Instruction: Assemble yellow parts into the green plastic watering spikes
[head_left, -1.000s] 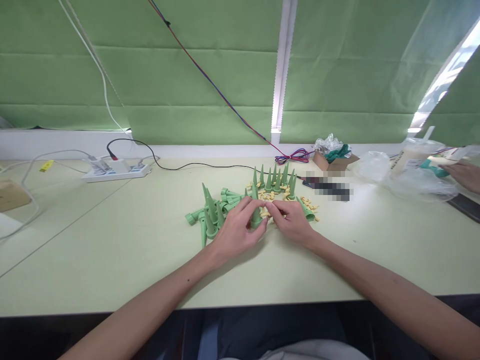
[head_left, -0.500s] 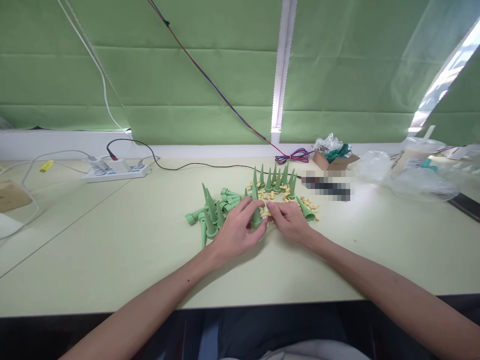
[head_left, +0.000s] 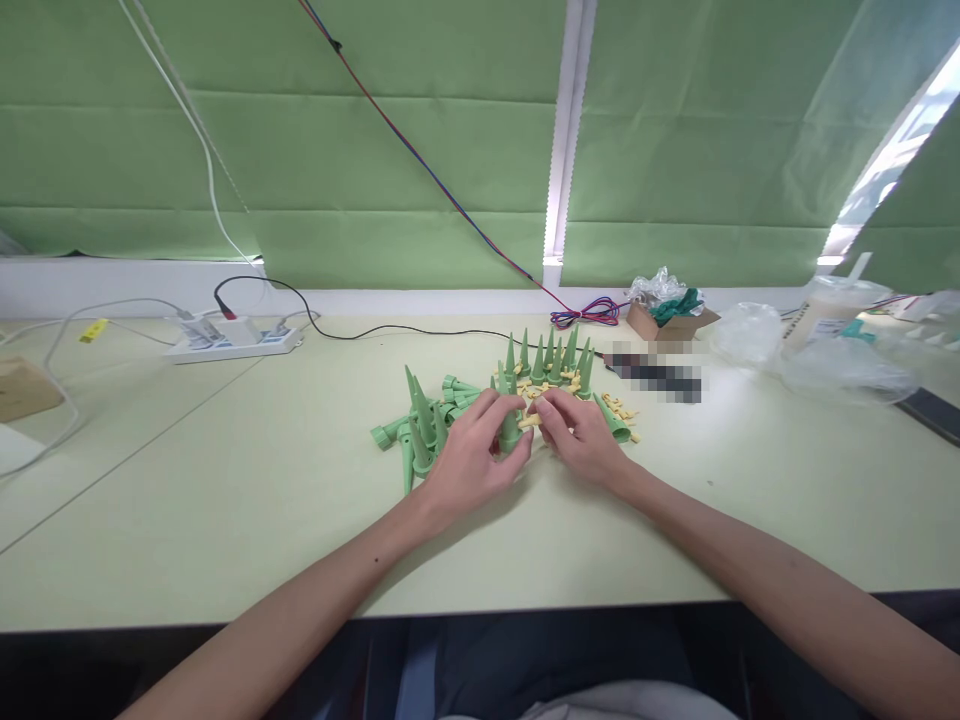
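Observation:
My left hand [head_left: 480, 445] is closed round a green plastic watering spike [head_left: 509, 432] that stands upright, point up. Thumb and fingers of my right hand [head_left: 581, 430] are closed at the end of a small yellow valve [head_left: 530, 421]. The valve lies level against the side of the held spike; whether it sits in a hole there I cannot tell. Left of my left hand is a heap of green spikes [head_left: 421, 420], some upright, some lying. Behind my hands stand several more green spikes [head_left: 555, 362] with yellow valves about their bases.
Loose yellow valves [head_left: 619, 406] and a lying green spike [head_left: 613, 420] are right of my right hand. Further back are a black cable [head_left: 390, 327], a power strip [head_left: 232, 345], a small cardboard box [head_left: 670, 322], a lidded cup [head_left: 829, 310] and plastic bags [head_left: 750, 333].
My right hand's fingers have shifted slightly, and more of the yellow valve shows beside the held spike. My left hand has moved slightly left with the spike.

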